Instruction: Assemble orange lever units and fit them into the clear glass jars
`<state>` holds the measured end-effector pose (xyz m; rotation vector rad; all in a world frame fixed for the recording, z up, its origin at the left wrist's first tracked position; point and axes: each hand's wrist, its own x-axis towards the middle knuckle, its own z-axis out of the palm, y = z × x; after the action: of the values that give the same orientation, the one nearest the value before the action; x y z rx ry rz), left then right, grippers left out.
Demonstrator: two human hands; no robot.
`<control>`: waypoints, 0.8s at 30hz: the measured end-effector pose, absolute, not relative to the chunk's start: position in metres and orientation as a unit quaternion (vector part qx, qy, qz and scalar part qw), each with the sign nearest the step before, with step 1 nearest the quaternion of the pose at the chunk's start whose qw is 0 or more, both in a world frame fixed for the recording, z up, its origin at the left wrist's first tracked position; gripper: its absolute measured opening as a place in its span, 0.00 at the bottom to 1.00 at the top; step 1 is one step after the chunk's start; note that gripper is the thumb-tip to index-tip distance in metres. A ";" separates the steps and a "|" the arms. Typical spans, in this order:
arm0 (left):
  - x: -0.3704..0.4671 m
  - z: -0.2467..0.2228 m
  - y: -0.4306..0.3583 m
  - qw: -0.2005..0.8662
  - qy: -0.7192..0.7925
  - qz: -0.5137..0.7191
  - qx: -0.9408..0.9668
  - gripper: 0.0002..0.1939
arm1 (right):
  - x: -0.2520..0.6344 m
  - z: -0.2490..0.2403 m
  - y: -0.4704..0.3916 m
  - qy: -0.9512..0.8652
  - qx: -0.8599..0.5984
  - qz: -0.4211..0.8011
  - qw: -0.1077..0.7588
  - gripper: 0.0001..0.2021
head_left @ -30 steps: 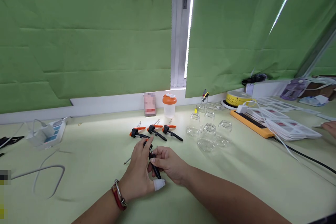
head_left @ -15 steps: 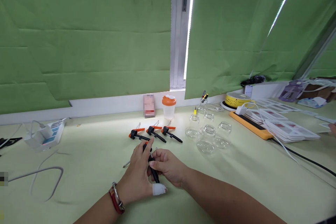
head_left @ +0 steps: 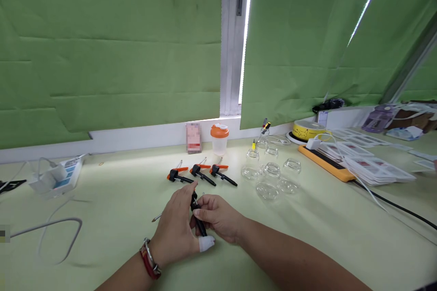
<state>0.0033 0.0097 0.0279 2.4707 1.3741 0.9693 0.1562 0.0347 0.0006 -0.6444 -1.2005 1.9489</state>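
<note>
Both hands are at a black-handled tool (head_left: 200, 226) with a black head and a short metal part, held low at the table's middle. My left hand (head_left: 176, 223), its thumb tip wrapped in white, curves around the tool's far end and left side. My right hand (head_left: 218, 218) pinches the black handle between thumb and fingers. A thin metal rod (head_left: 156, 218) sticks out left of my left hand; its other end is hidden. Just beyond lie three similar black and orange tools (head_left: 223, 175) with metal rods, in a row.
Several clear glass jars (head_left: 272, 175) stand to the right. Behind are an orange-lidded cup (head_left: 219, 138) and a pink box (head_left: 194, 137). An orange power strip (head_left: 327, 163) and stacked cards (head_left: 378, 170) lie farther right; a white power strip (head_left: 70, 175) and cable (head_left: 64, 220) are left.
My left hand has tilted slightly and shifted a little, covering more of the tool's orange end. The rod tip beside it has moved left. My right hand keeps its grip.
</note>
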 end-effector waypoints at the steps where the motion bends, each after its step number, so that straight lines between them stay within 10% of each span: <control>1: 0.003 0.028 0.010 0.083 0.463 0.324 0.821 0.58 | 0.157 0.002 0.035 -0.472 -0.249 0.762 0.369 0.21; 12: -0.005 0.050 0.015 0.417 0.508 0.350 0.668 0.34 | 0.193 0.004 0.079 -0.632 -0.457 0.490 0.390 0.09; 24: -0.011 0.051 0.016 0.743 0.422 0.223 0.468 0.19 | 0.177 -0.011 0.083 -0.853 -0.476 0.122 0.173 0.11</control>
<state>-0.0115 0.0163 0.0507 1.0262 0.9247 0.4888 0.1772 0.0832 -0.0113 -1.3517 -2.4208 0.3464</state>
